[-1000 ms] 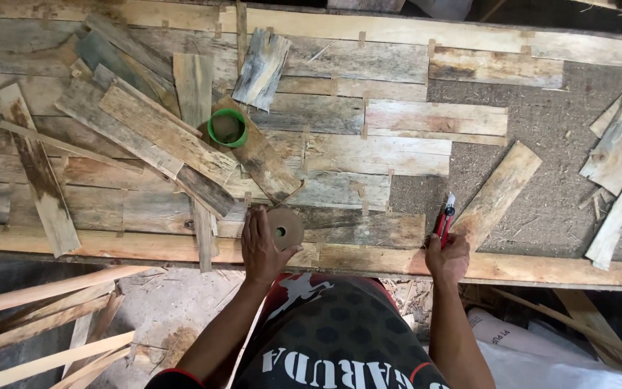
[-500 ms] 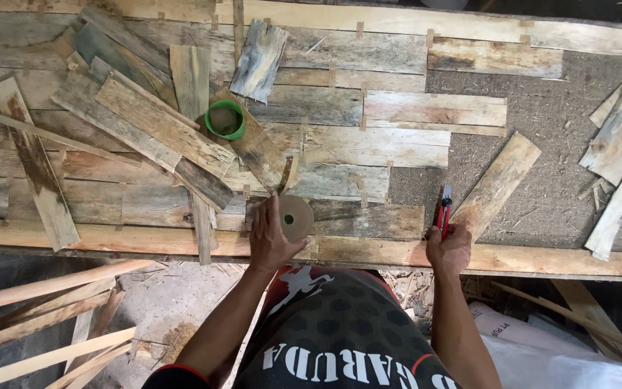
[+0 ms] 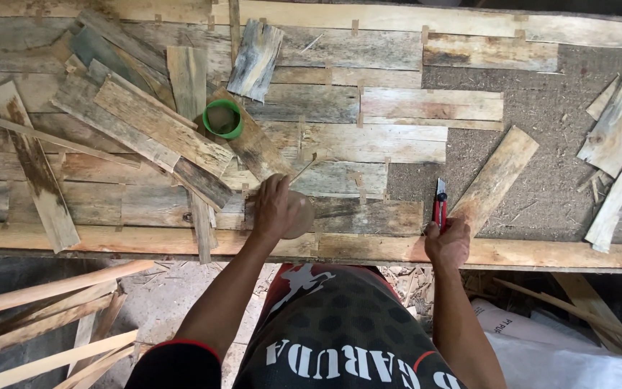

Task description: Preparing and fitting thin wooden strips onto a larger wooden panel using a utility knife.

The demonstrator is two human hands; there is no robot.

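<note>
1. My left hand point(image 3: 273, 209) is wrapped over a brown tape roll point(image 3: 300, 215), gripping it against the boards near the counter's point(image 3: 541, 252) front edge, about mid-length.
2. A thin strip of tape point(image 3: 304, 169) runs up from the roll toward the middle of the counter.
3. My right hand point(image 3: 448, 243) sits at the front edge, right of centre, fist clenched around a red utility knife point(image 3: 440, 205), blade end pointing to the far edge.
4. A loose plank point(image 3: 497, 176) lies tilted just beside the knife, on its right.
5. A green cup point(image 3: 222, 119) stands on piled planks left of centre, well apart from both hands.
6. More loose planks point(image 3: 617, 155) lie near the right edge.
</note>
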